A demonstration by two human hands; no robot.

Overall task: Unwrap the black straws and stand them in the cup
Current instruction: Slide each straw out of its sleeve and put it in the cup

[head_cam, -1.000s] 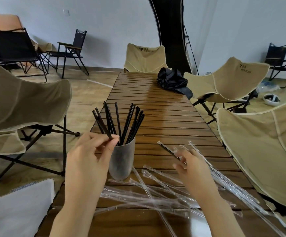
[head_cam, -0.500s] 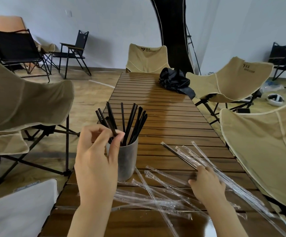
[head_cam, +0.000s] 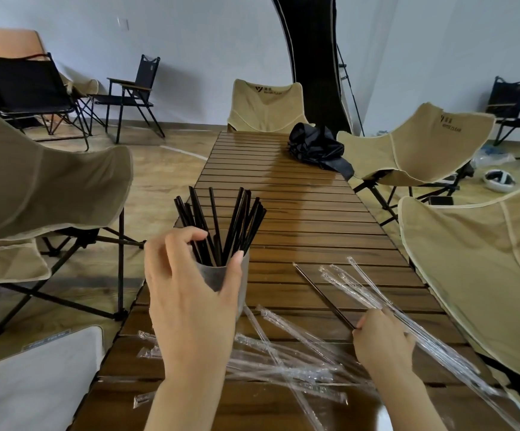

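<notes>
Thin black straws (head_cam: 240, 225) in grey cup (head_cam: 213, 276)

1. The left hand (head_cam: 190, 309) covers most of the cup's (head_cam: 243, 287) near wall, and the black straws' (head_cam: 221, 219) lower ends are lost inside it.
2. The wrapped straw's (head_cam: 324, 295) near end vanishes under the right hand's (head_cam: 383, 343) curled fingers.
3. Both forearms are cut off by the bottom edge, as are the long wrappers (head_cam: 438, 346) on the right.

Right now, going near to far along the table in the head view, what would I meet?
Clear wrappers → cup holding black straws → black bag → beige chair at the far end. Left out: the wrapped straw that the right hand pinches; it lies level with the cup.
</notes>
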